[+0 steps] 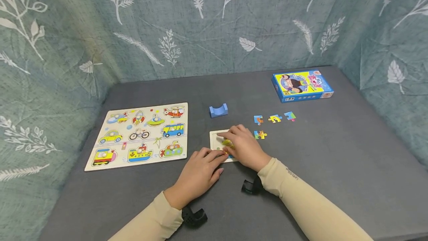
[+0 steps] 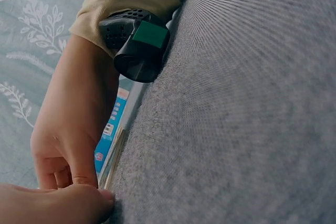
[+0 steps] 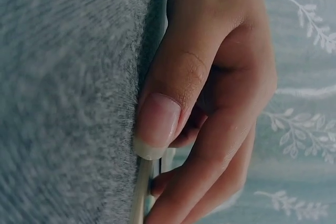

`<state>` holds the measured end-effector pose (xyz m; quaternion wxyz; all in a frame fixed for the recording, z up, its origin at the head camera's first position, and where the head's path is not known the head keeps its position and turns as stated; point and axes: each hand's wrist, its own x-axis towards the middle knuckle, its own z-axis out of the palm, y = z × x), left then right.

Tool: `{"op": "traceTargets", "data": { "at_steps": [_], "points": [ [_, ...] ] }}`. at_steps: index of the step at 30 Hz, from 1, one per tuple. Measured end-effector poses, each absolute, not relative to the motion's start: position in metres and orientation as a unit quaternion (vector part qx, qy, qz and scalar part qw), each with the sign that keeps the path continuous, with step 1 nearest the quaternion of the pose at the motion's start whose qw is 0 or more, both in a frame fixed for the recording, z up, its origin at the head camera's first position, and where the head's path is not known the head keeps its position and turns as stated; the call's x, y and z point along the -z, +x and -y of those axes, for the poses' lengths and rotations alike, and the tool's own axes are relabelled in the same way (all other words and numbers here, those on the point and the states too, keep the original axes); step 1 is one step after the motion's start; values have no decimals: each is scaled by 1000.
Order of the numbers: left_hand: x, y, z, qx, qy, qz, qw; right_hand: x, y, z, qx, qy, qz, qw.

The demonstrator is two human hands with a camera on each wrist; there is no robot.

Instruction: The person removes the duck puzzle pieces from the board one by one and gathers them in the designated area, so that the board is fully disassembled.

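A small pale wooden puzzle tray (image 1: 214, 137) lies on the table beneath both hands. My left hand (image 1: 200, 169) comes from the left, its fingers stretched to the tray's near side and the index fingertip beside a small orange-red patch. Over the tray's right part is my right hand (image 1: 245, 148), with its thumb (image 3: 160, 119) at the tray's edge and its other fingers bent over it. A yellow-green puzzle piece (image 1: 228, 143) shows under the right fingers; whether they pinch it is hidden. Several loose jigsaw pieces (image 1: 260, 134) lie right of the tray.
A wooden knob puzzle board (image 1: 125, 146) with vehicles lies at left. A blue curved block (image 1: 219, 110) stands behind the tray, and a blue and yellow box (image 1: 302, 85) lies at the back right. Patterned cloth (image 1: 214, 29) hangs behind the grey table.
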<state>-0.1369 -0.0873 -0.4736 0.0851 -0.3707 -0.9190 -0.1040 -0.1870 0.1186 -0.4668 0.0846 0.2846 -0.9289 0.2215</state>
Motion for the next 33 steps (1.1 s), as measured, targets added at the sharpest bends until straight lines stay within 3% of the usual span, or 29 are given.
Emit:
{"op": "traceTargets", "data": {
  "at_steps": [8, 15, 20, 24, 29, 33],
  "points": [
    [473, -137, 87, 102, -371, 919, 83, 469, -190, -119, -351, 262, 899, 28],
    [474, -137, 86, 104, -369, 920, 85, 453, -195, -138, -475, 185, 859, 44],
    [475, -134, 85, 109, -365, 921, 81, 426, -198, -196, -427, 158, 890, 31],
    [474, -134, 85, 112, -366, 920, 83, 424, -202, -241, -380, 71, 922, -14],
    [473, -135, 86, 111, -365, 920, 89, 433, -210, -262, -348, 9, 935, -66],
    [475, -137, 87, 110, -370, 919, 86, 436, -210, -266, -317, -11, 946, -58]
  ]
}}
